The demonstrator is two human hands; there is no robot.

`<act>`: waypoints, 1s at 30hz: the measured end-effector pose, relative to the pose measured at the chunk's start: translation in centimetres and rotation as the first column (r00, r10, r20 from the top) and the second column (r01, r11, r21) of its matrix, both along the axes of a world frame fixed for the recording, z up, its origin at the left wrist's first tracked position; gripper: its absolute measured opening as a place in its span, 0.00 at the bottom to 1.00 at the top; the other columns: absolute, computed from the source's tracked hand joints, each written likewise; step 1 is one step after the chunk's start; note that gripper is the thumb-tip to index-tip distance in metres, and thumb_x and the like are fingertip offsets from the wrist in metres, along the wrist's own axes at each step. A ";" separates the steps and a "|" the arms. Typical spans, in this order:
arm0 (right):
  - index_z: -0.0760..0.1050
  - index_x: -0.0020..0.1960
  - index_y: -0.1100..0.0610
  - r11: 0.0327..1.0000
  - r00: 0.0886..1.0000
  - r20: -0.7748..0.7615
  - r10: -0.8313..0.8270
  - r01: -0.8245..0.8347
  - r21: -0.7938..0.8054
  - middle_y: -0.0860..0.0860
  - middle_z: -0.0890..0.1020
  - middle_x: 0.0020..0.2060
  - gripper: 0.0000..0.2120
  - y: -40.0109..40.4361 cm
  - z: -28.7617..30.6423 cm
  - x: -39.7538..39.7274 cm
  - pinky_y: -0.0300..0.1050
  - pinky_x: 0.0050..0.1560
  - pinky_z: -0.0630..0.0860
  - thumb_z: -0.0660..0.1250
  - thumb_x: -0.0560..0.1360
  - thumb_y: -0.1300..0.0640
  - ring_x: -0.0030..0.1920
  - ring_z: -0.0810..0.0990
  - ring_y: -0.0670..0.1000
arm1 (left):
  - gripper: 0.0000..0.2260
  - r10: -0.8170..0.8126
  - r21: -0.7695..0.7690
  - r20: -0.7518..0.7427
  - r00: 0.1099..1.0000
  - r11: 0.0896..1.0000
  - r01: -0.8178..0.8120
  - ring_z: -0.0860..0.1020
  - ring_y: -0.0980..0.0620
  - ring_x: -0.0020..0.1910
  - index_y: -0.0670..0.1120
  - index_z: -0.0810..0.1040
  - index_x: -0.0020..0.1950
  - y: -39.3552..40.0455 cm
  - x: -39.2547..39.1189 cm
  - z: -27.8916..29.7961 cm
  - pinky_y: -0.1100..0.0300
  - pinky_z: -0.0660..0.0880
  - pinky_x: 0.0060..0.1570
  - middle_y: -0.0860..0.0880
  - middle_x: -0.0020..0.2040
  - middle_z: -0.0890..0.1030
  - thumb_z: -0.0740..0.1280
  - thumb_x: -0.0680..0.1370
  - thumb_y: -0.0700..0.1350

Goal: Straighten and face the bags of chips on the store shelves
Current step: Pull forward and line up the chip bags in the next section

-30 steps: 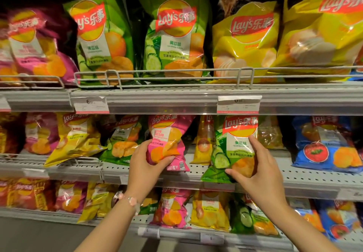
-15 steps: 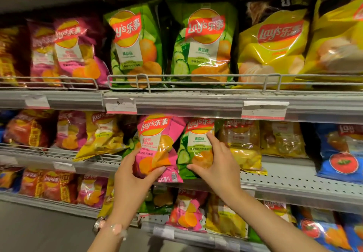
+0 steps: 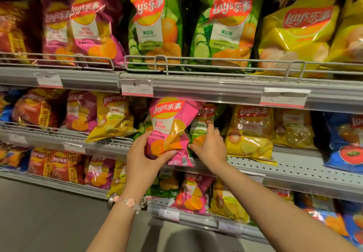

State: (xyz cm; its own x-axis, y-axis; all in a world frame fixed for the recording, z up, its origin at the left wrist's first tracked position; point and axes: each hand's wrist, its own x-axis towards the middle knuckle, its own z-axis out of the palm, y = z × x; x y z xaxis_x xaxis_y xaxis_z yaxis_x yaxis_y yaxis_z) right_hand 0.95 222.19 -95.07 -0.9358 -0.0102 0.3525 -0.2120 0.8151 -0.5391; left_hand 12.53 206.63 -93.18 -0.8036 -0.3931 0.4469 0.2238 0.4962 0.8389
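Note:
My left hand (image 3: 143, 157) grips the lower part of a small pink chip bag (image 3: 169, 126), which stands upright at the front of the middle shelf (image 3: 294, 171) with its label facing me. Right beside it, my right hand (image 3: 210, 145) holds a small green chip bag (image 3: 202, 122), fingers curled round its front and thumb at its lower left corner. The green bag sits a little behind the pink one and is partly hidden by it and by my hand.
Yellow bags (image 3: 249, 132) and a blue bag (image 3: 345, 141) stand to the right on the same shelf. A yellow bag (image 3: 113, 116) leans over the wire rail at left. Large green bags (image 3: 225, 27) fill the top shelf; more small bags (image 3: 192, 194) line the bottom shelf.
My right hand has slid the green bag leftward until it sits next to the pink bag. My left hand has kept hold of the pink bag. The view has shifted left and closer.

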 end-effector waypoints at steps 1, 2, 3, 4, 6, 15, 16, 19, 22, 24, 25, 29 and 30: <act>0.55 0.73 0.53 1.000 1.000 0.024 0.015 -0.015 -0.012 0.56 0.70 0.64 0.44 0.1 0.1 -0.2 0.52 0.56 0.75 0.75 0.66 0.42 0.64 0.72 0.59 | 0.37 0.003 0.004 0.002 1.000 1.000 -0.003 0.75 0.53 0.59 0.50 0.72 0.66 -0.1 0.0 0.0 0.54 0.73 0.60 0.52 0.60 0.77 0.74 0.59 0.61; 0.55 0.73 0.54 0.999 0.998 0.053 0.038 -0.036 -0.037 0.56 0.70 0.64 0.45 0.3 0.2 -0.4 0.52 0.57 0.75 0.75 0.66 0.42 0.64 0.72 0.59 | 0.38 0.004 0.010 0.003 1.000 1.000 -0.004 0.74 0.53 0.59 0.50 0.72 0.66 -0.1 0.0 0.0 0.54 0.73 0.60 0.52 0.60 0.77 0.74 0.59 0.61; 0.55 0.74 0.54 0.996 0.993 0.089 0.072 -0.066 -0.067 0.57 0.70 0.64 0.46 0.5 0.4 -0.6 0.52 0.58 0.75 0.75 0.66 0.42 0.64 0.71 0.59 | 0.38 0.005 0.017 0.004 1.000 1.000 -0.005 0.74 0.53 0.60 0.50 0.72 0.67 -0.2 -0.1 0.0 0.54 0.73 0.60 0.52 0.60 0.77 0.74 0.59 0.61; 0.54 0.74 0.53 0.990 0.985 0.129 0.115 -0.103 -0.099 0.58 0.69 0.65 0.46 0.9 0.6 -0.8 0.51 0.59 0.74 0.75 0.66 0.42 0.64 0.71 0.60 | 0.38 0.002 0.020 0.004 1.000 1.000 -0.002 0.75 0.53 0.60 0.50 0.73 0.67 -0.3 -0.1 0.0 0.54 0.73 0.60 0.52 0.60 0.77 0.74 0.59 0.61; 0.51 0.76 0.53 0.974 0.960 0.203 0.193 -0.162 -0.160 0.60 0.66 0.67 0.46 1.5 1.2 -1.2 0.50 0.62 0.70 0.73 0.68 0.44 0.66 0.69 0.60 | 0.38 -0.012 0.022 0.000 1.000 1.000 0.012 0.75 0.53 0.60 0.50 0.73 0.67 -0.4 -0.1 0.0 0.54 0.74 0.60 0.52 0.60 0.77 0.74 0.59 0.61; 0.55 0.75 0.48 0.635 0.883 -0.074 0.464 -0.390 -0.667 0.48 0.69 0.68 0.37 -1.3 4.2 5.3 0.45 0.64 0.71 0.64 0.71 0.39 0.68 0.69 0.48 | 0.34 0.038 -0.084 -0.004 0.999 0.996 -0.038 0.70 0.53 0.64 0.54 0.70 0.67 0.2 -0.8 -0.5 0.54 0.71 0.63 0.55 0.62 0.73 0.76 0.63 0.59; 0.53 0.75 0.47 0.545 0.844 -0.042 0.534 -0.382 -0.746 0.48 0.72 0.66 0.41 -1.9 4.4 5.6 0.44 0.60 0.75 0.69 0.68 0.42 0.65 0.72 0.49 | 0.35 0.065 -0.108 -0.007 0.998 0.992 -0.066 0.70 0.53 0.64 0.53 0.70 0.68 0.3 -0.8 -0.7 0.52 0.71 0.64 0.54 0.63 0.73 0.77 0.64 0.58; 0.47 0.76 0.45 0.522 0.823 0.024 0.567 -0.336 -0.784 0.49 0.75 0.62 0.50 -2.8 4.5 5.7 0.40 0.53 0.79 0.77 0.66 0.54 0.60 0.77 0.48 | 0.34 0.111 -0.123 -0.021 0.994 0.986 -0.112 0.69 0.51 0.65 0.51 0.70 0.69 0.4 -0.8 -1.3 0.49 0.70 0.65 0.53 0.64 0.73 0.78 0.65 0.54; 0.45 0.77 0.48 0.535 0.845 0.016 0.534 -0.324 -0.781 0.51 0.75 0.64 0.52 -3.2 4.2 5.5 0.46 0.57 0.78 0.77 0.67 0.60 0.60 0.77 0.48 | 0.35 0.121 -0.149 -0.048 0.992 0.981 -0.127 0.69 0.50 0.65 0.49 0.71 0.69 0.5 -0.8 -1.3 0.47 0.69 0.65 0.51 0.65 0.73 0.77 0.65 0.54; 0.43 0.78 0.47 0.531 0.853 0.009 0.522 -0.317 -0.786 0.53 0.75 0.64 0.52 -3.1 4.0 5.6 0.50 0.58 0.78 0.75 0.68 0.62 0.60 0.77 0.50 | 0.37 0.092 -0.167 -0.001 0.996 0.982 -0.091 0.68 0.51 0.66 0.51 0.69 0.70 0.5 -0.6 -1.0 0.47 0.69 0.65 0.52 0.66 0.72 0.76 0.64 0.58; 0.43 0.77 0.46 0.536 0.855 0.009 0.519 -0.317 -0.782 0.53 0.75 0.63 0.51 -3.0 4.0 5.6 0.50 0.57 0.78 0.74 0.69 0.63 0.60 0.78 0.51 | 0.39 0.058 -0.173 0.037 0.998 0.984 -0.051 0.68 0.52 0.67 0.52 0.68 0.71 0.4 -0.3 -0.7 0.48 0.69 0.66 0.53 0.67 0.71 0.76 0.63 0.61; 0.45 0.78 0.47 0.570 0.884 -0.002 0.467 -0.302 -0.764 0.52 0.75 0.61 0.48 -2.2 4.7 5.6 0.49 0.56 0.78 0.72 0.71 0.64 0.58 0.78 0.50 | 0.41 -0.099 -0.174 0.133 0.986 0.977 0.122 0.65 0.60 0.66 0.56 0.66 0.70 -1.6 1.2 1.5 0.64 0.65 0.64 0.59 0.66 0.67 0.72 0.60 0.67; 0.46 0.77 0.48 0.578 0.893 0.000 0.451 -0.292 -0.762 0.51 0.75 0.59 0.47 -2.0 4.9 5.5 0.49 0.56 0.78 0.72 0.71 0.65 0.58 0.78 0.50 | 0.40 -0.088 -0.155 0.135 0.987 0.982 0.108 0.65 0.61 0.66 0.57 0.66 0.70 -2.6 1.3 2.0 0.66 0.63 0.62 0.60 0.65 0.67 0.71 0.60 0.67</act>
State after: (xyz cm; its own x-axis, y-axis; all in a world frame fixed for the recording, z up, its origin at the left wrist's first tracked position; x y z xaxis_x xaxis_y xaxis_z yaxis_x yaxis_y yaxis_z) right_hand 6.48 220.19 -90.19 -0.9532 -0.1880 0.2366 -0.2426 0.0091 -0.9701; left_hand 13.80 204.05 -91.15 -0.8888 -0.2407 0.3900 0.1752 0.6080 0.7744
